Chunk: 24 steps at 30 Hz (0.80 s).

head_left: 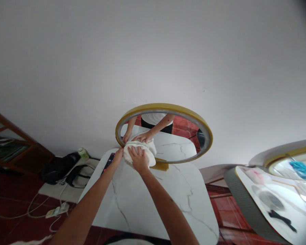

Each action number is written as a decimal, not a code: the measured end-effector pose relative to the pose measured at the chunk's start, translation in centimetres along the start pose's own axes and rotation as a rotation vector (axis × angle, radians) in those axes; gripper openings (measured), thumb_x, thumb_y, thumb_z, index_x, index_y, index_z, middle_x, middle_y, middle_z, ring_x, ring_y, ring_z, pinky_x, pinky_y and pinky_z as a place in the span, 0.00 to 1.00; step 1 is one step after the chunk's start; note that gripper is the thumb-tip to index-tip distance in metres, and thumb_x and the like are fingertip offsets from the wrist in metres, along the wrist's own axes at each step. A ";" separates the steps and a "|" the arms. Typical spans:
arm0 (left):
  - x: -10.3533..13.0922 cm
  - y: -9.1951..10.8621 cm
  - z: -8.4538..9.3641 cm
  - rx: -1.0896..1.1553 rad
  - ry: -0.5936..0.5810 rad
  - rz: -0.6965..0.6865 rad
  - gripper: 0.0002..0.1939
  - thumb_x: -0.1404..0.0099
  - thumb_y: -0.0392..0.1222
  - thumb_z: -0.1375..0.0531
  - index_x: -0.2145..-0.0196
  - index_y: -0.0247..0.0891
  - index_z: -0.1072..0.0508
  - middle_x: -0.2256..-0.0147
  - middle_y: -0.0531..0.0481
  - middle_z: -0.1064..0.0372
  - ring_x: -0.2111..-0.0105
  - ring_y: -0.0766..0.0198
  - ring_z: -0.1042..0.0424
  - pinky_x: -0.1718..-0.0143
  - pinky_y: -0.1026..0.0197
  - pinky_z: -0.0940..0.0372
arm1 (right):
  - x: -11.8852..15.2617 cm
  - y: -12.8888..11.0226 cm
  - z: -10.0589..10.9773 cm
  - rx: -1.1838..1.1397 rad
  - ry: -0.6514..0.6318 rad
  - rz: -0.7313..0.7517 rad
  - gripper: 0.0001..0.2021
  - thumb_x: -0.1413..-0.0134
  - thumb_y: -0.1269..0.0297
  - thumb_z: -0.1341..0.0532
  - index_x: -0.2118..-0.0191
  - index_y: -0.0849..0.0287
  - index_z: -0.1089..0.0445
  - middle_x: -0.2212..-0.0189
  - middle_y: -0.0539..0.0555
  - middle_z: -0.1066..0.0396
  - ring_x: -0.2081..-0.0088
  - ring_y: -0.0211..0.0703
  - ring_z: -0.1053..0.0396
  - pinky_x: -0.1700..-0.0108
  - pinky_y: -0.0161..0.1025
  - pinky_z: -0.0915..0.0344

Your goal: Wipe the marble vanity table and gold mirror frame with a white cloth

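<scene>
A white cloth (pixel 150 156) is bunched against the lower left of an oval-looking mirror (pixel 173 149) with a gold rim. My right hand (pixel 139 159) presses on this cloth, its fingers somewhat apart and bent over the folds. At the mirror's lower left rim, my left hand (pixel 119 154) grips the edge beside the cloth; its fingertips are mostly hidden. Both hands and the cloth are reflected in the glass. The mirror stands upright on a gold base (pixel 160 166), partly behind the cloth, on a white marble-patterned table (pixel 142 200).
A phone (pixel 108 163) with a lit screen lies beside my left forearm. To the right stands another white table (pixel 277 217) with a mirror, a tape roll and a black item. Left, a power strip (pixel 57 211), cables and a black bag (pixel 60 166) are low down. A wall rises behind.
</scene>
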<state>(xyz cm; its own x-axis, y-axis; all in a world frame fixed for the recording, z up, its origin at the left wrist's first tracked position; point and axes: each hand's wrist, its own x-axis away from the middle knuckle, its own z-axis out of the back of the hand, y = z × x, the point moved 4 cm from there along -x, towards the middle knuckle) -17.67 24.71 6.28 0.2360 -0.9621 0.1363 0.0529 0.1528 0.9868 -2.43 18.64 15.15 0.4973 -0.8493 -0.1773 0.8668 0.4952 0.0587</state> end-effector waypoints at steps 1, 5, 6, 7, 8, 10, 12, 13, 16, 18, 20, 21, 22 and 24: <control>-0.1 -0.1 0.0 0.024 -0.011 0.010 0.14 0.45 0.50 0.48 0.73 0.38 0.29 0.70 0.47 0.26 0.63 0.55 0.29 0.59 0.56 0.35 | 0.0 0.0 0.1 -0.001 -0.004 0.003 0.31 0.40 0.67 0.52 0.34 0.50 0.68 0.35 0.53 0.58 0.39 0.57 0.55 0.44 0.61 0.52; -0.2 -0.4 -0.5 0.117 -0.038 0.065 0.15 0.43 0.50 0.48 0.69 0.36 0.29 0.68 0.44 0.26 0.63 0.56 0.27 0.60 0.55 0.34 | 1.1 1.2 -0.7 0.001 -0.057 -0.002 0.29 0.40 0.69 0.54 0.35 0.50 0.64 0.36 0.53 0.56 0.39 0.55 0.55 0.44 0.60 0.52; -0.2 -0.5 -0.7 0.136 -0.039 0.076 0.15 0.42 0.49 0.48 0.68 0.36 0.29 0.67 0.44 0.26 0.63 0.56 0.27 0.59 0.55 0.34 | 1.6 1.7 -0.9 0.003 -0.069 -0.011 0.29 0.40 0.70 0.53 0.35 0.51 0.62 0.36 0.54 0.55 0.39 0.55 0.55 0.44 0.60 0.51; -0.1 -0.6 -0.8 0.152 -0.035 0.084 0.15 0.41 0.49 0.48 0.66 0.36 0.29 0.66 0.44 0.26 0.62 0.56 0.27 0.59 0.55 0.34 | 2.1 2.1 -1.2 0.005 -0.082 -0.019 0.29 0.41 0.70 0.53 0.35 0.51 0.61 0.36 0.55 0.55 0.39 0.54 0.55 0.44 0.60 0.51; 0.0 -0.6 -1.0 0.165 -0.027 0.089 0.15 0.41 0.49 0.48 0.65 0.36 0.29 0.64 0.43 0.26 0.61 0.56 0.27 0.58 0.55 0.35 | 2.6 2.6 -1.5 0.009 -0.095 -0.027 0.30 0.41 0.71 0.52 0.35 0.52 0.60 0.36 0.55 0.54 0.39 0.54 0.54 0.44 0.59 0.51; 0.2 -0.9 -1.4 0.183 -0.004 0.097 0.16 0.40 0.49 0.47 0.61 0.37 0.29 0.60 0.44 0.27 0.58 0.56 0.28 0.57 0.55 0.35 | 3.5 3.2 -1.9 0.017 -0.116 -0.041 0.30 0.43 0.72 0.51 0.35 0.52 0.58 0.37 0.56 0.53 0.40 0.55 0.54 0.44 0.59 0.51; 0.6 -1.1 -1.8 0.195 0.020 0.103 0.17 0.39 0.49 0.48 0.57 0.38 0.30 0.55 0.45 0.29 0.56 0.57 0.29 0.57 0.56 0.36 | 4.1 3.6 -2.2 0.025 -0.129 -0.047 0.30 0.44 0.71 0.50 0.36 0.53 0.56 0.37 0.55 0.52 0.40 0.56 0.53 0.44 0.58 0.50; 0.8 -1.3 -2.1 0.200 0.033 0.105 0.18 0.39 0.49 0.48 0.55 0.39 0.32 0.53 0.45 0.31 0.55 0.57 0.30 0.57 0.57 0.36 | 4.2 3.6 -2.2 0.028 -0.132 -0.048 0.30 0.44 0.71 0.49 0.36 0.53 0.56 0.37 0.55 0.52 0.40 0.57 0.53 0.45 0.58 0.49; 1.3 -1.6 -2.8 0.217 0.065 0.110 0.20 0.37 0.49 0.50 0.50 0.41 0.35 0.49 0.45 0.34 0.53 0.59 0.31 0.59 0.59 0.36 | 3.9 3.4 -1.8 0.033 -0.126 -0.047 0.31 0.43 0.68 0.49 0.35 0.52 0.58 0.37 0.54 0.53 0.40 0.58 0.53 0.45 0.59 0.49; 1.5 -1.5 -3.3 0.228 0.076 0.109 0.22 0.37 0.50 0.52 0.48 0.40 0.37 0.50 0.45 0.34 0.54 0.60 0.31 0.60 0.60 0.35 | 3.3 2.9 -1.3 0.036 -0.116 -0.047 0.31 0.42 0.67 0.49 0.35 0.50 0.61 0.36 0.54 0.56 0.40 0.59 0.55 0.45 0.60 0.50; 1.5 -1.1 -3.6 0.235 0.075 0.098 0.23 0.37 0.51 0.52 0.48 0.39 0.38 0.51 0.45 0.32 0.55 0.60 0.30 0.61 0.60 0.35 | 2.5 2.4 -0.6 0.036 -0.096 -0.042 0.32 0.42 0.66 0.49 0.35 0.49 0.64 0.35 0.53 0.58 0.39 0.59 0.56 0.44 0.61 0.52; 1.4 -0.8 -3.7 0.235 0.072 0.090 0.23 0.37 0.51 0.52 0.49 0.38 0.37 0.53 0.46 0.31 0.56 0.60 0.30 0.61 0.60 0.34 | 2.0 2.1 -0.1 0.034 -0.079 -0.036 0.33 0.41 0.65 0.50 0.35 0.49 0.66 0.35 0.53 0.58 0.39 0.59 0.56 0.44 0.61 0.52; 1.4 -0.5 -3.7 0.231 0.070 0.081 0.23 0.38 0.51 0.51 0.50 0.37 0.35 0.54 0.46 0.30 0.56 0.59 0.30 0.60 0.60 0.34 | 1.6 1.8 0.3 0.031 -0.061 -0.030 0.33 0.41 0.65 0.50 0.34 0.49 0.66 0.35 0.53 0.59 0.39 0.58 0.56 0.44 0.61 0.52; 1.2 -0.1 -3.7 0.212 0.068 0.072 0.22 0.39 0.52 0.50 0.53 0.35 0.33 0.56 0.45 0.29 0.57 0.58 0.30 0.60 0.59 0.34 | 1.0 1.4 0.9 0.025 -0.027 -0.019 0.33 0.41 0.65 0.50 0.34 0.49 0.67 0.35 0.53 0.59 0.39 0.58 0.56 0.44 0.61 0.52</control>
<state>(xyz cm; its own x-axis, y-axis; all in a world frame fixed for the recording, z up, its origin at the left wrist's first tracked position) -13.82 24.35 6.01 0.2970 -0.9320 0.2078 -0.1696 0.1627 0.9720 -0.70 18.32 15.94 0.4817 -0.8631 -0.1521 0.8763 0.4750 0.0801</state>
